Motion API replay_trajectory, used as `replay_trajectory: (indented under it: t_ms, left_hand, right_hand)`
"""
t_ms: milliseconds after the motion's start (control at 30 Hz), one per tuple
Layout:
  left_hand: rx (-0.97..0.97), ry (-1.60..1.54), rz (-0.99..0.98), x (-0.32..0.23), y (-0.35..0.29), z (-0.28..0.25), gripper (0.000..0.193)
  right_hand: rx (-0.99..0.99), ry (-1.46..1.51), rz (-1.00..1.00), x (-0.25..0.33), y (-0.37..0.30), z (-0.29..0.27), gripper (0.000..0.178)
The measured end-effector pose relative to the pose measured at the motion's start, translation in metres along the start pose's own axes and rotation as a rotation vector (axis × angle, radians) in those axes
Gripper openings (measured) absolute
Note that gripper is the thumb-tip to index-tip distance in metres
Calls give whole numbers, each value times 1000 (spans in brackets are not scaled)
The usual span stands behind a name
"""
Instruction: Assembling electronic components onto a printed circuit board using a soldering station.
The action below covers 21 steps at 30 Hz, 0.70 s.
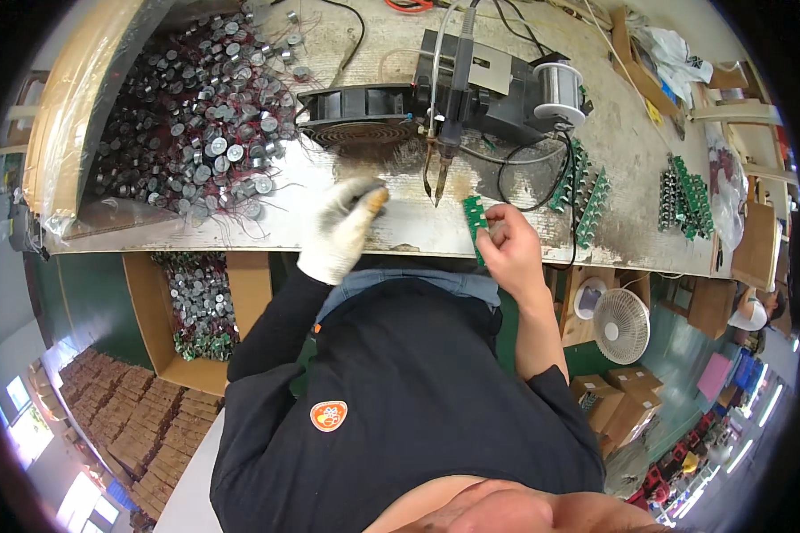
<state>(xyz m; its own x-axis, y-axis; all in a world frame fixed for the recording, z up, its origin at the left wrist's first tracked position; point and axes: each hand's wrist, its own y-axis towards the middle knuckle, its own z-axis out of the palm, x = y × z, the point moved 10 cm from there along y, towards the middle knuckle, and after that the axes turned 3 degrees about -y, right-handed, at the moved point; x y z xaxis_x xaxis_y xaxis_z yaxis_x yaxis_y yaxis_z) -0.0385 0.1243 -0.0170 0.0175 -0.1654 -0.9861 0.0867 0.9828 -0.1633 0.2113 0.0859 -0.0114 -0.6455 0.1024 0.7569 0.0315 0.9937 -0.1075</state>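
Note:
My right hand (514,249) is bare and grips a narrow green circuit board strip (474,218) between thumb and fingers, over the table's front edge. My left hand (340,233) wears a white glove with a yellowed fingertip. Its thumb and fingers are closed together, and what they may hold is too small to make out. Between and beyond my hands, a soldering iron (441,182) points tip-down from its stand, apart from the board. A thin feed tube (428,169) ends beside that tip.
A heap of small round metal motors with red wires (209,133) covers the table's left. A black fan (360,115) and a solder wire spool (560,93) stand behind my hands. More green boards (684,200) lie right. Below left is a cardboard box (142,306) of parts.

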Motion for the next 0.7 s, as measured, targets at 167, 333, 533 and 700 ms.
replay_trajectory:
  t_ms: [167, 333, 533, 700]
  left_hand:
    - [22, -187, -253, 36, -19, 33, 20]
    - [62, -199, -312, 40, -22, 39, 20]
    - [15, 168, -114, 21, -17, 32, 16]
    - [26, 208, -44, 18, -18, 37, 16]
  right_hand:
    - [0, -29, 22, 4, 6, 1, 24]
    - [110, 286, 83, -4, 5, 19, 24]
    - [193, 687, 201, -6, -6, 44, 25]
    - [271, 788, 217, 0, -8, 61, 27]
